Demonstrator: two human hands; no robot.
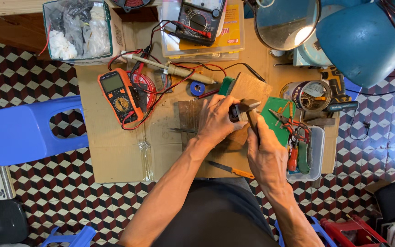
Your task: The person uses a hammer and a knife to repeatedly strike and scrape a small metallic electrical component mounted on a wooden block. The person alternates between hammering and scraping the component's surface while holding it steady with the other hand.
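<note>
Both hands were on a small grey part over the wooden board.
My left hand [216, 120] curled around the small grey part [243, 110], pinching it from the left, while my right hand [266, 153] gripped it from below, fingers closed. It sat above the wooden board [188, 116] on the cardboard-covered bench [110, 151]. An orange meter [117, 93] lay off to the left, and a tray of pliers [317, 155] stood just right of my right hand.
</note>
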